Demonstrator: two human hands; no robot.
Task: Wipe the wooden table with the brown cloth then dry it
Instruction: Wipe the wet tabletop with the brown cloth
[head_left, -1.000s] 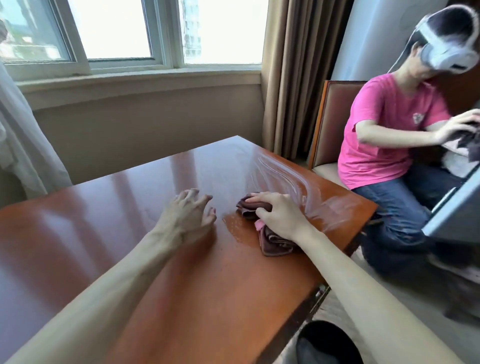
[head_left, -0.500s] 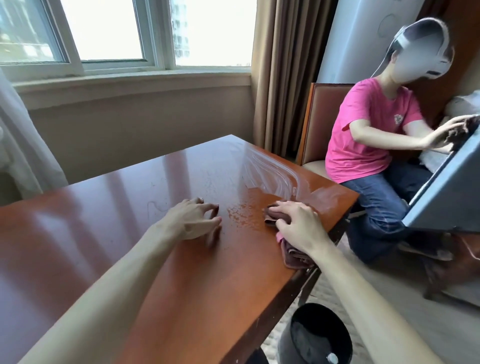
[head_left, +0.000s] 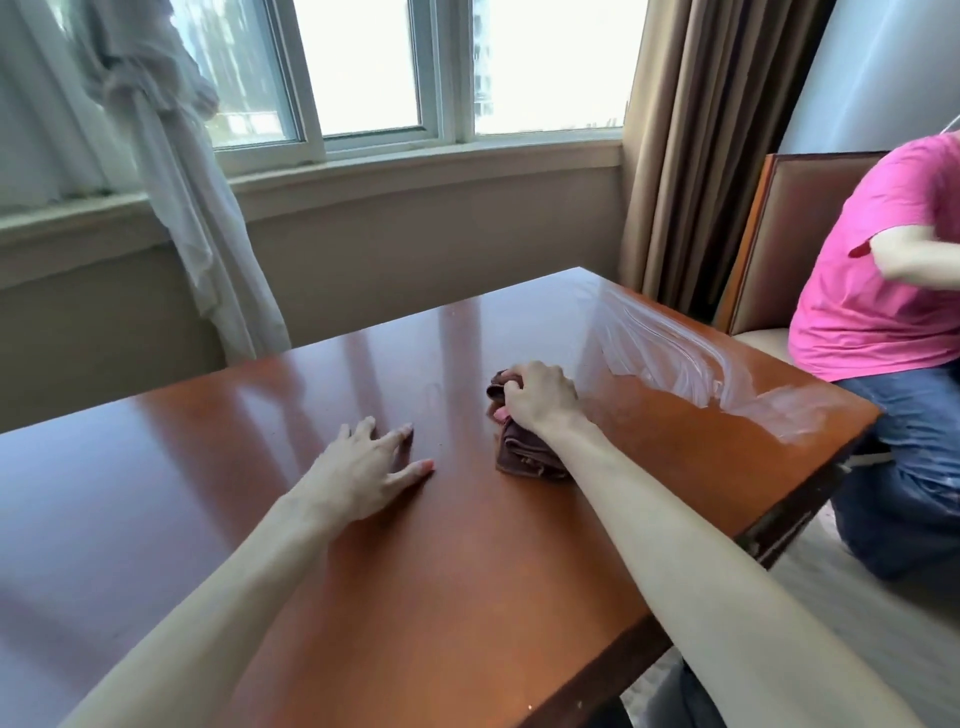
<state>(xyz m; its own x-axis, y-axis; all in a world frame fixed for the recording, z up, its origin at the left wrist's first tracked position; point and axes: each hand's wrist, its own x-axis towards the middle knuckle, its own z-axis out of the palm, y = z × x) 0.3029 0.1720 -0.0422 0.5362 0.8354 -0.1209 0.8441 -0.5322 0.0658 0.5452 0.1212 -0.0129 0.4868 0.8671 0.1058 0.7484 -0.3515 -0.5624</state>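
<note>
Gripping the bunched cloth (head_left: 524, 451) in my right hand (head_left: 540, 397), fingers curled over its top, I press it flat to the desk (head_left: 467, 571) near the middle, toward the right side. My left hand (head_left: 363, 467) lies open, fingers spread on the wood, bracing me. Wet streaks (head_left: 675, 358) shine at the far right corner. To wipe well, I should keep even pressure, overlap each pass, and work methodically across the dull, unwiped surface before drying.

I can read no text, label, brand, number or sign anywhere on or around the wooden table (head_left: 467, 571) in front of me.
</note>
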